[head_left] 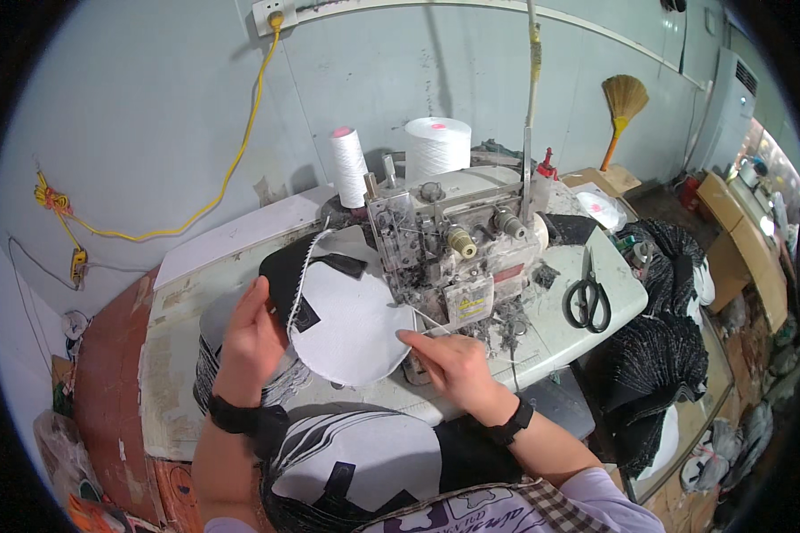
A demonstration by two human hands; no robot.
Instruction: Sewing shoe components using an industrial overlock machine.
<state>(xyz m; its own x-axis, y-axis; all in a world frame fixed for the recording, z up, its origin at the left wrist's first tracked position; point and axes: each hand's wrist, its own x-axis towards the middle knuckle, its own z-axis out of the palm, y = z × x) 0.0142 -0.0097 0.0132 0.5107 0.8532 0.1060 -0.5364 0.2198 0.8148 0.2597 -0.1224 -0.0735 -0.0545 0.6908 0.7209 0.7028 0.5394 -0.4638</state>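
A rounded white fabric piece with black patches and a stitched edge lies just left of a lint-covered overlock sewing machine. My left hand grips its black, folded-up left side, thumb toward me. At its right edge, close to the machine's front, my right hand pinches the rim with thumb and forefinger; the fingertips are partly hidden. A pale thread runs from the machine past my right hand. On my lap rests a stack of similar white and black pieces.
Black scissors lie on the table at the right. Behind the machine stand a thread cone and a wide thread spool. More fabric pieces are piled under my left hand, and black bundles sit at the right.
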